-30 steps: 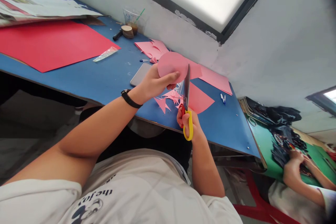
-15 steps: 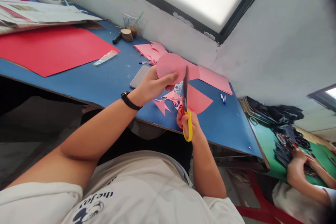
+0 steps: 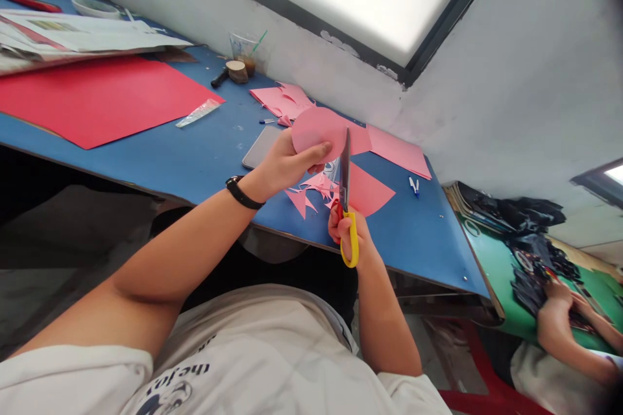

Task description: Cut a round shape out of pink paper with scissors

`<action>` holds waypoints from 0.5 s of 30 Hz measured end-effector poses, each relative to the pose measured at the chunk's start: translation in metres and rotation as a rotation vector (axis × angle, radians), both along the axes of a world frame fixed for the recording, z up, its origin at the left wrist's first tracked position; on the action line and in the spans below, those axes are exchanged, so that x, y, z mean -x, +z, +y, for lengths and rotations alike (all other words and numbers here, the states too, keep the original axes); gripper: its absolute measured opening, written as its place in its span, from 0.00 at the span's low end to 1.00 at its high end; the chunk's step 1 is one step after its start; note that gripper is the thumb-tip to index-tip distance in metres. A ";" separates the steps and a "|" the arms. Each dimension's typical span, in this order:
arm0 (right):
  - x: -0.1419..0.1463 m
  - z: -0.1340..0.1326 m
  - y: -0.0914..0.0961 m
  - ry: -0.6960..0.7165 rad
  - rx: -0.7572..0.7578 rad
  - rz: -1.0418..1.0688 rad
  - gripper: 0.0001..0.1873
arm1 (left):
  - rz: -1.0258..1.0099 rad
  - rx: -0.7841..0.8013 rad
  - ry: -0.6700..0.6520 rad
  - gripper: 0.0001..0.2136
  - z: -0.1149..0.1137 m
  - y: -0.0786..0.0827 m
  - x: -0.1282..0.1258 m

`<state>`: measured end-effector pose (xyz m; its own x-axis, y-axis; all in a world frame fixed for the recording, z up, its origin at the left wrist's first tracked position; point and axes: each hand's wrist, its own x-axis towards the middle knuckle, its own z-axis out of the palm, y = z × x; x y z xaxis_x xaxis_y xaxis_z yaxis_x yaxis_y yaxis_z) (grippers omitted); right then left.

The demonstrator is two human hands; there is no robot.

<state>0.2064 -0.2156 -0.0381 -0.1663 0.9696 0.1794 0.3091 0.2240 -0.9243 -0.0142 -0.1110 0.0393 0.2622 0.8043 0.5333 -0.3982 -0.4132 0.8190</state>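
Between the thumb and fingers of my left hand (image 3: pixel 296 159) is a rounded pink paper piece (image 3: pixel 316 128), held up above the table. My right hand (image 3: pixel 353 230) grips scissors (image 3: pixel 346 172) with yellow and red handles, fingers wrapped through the loops. The blades point away from me, along the right edge of the paper; whether they touch it I cannot tell. Below the hands lie small pink paper scraps (image 3: pixel 302 201) and a larger pink sheet (image 3: pixel 370 189). A grey flat device (image 3: pixel 260 148) lies partly hidden behind my left hand.
On the blue table (image 3: pixel 413 240) are folded pink sheets (image 3: pixel 402 152), a red sheet (image 3: pixel 97 100), newspapers (image 3: pixel 87 35), a plastic cup (image 3: pixel 243 52) and a small blue-and-white clip-like item (image 3: pixel 414 186). At the right, another person's hands (image 3: pixel 559 298) work over a green table (image 3: pixel 491 259).
The whole view has shifted slightly, so things sit a little lower. My hands keep nearly the same hold on the paper and scissors.
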 end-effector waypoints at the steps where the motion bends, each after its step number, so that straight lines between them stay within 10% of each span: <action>1: 0.000 0.000 0.001 0.004 0.003 0.005 0.47 | 0.000 0.001 0.000 0.17 0.000 0.000 0.000; 15: -0.002 0.000 -0.004 0.023 0.035 0.049 0.48 | 0.004 -0.002 -0.017 0.18 -0.001 0.002 0.000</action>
<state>0.2081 -0.2160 -0.0422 -0.1805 0.9714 0.1542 0.2585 0.1982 -0.9455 -0.0140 -0.1122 0.0414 0.2782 0.7987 0.5336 -0.4022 -0.4076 0.8198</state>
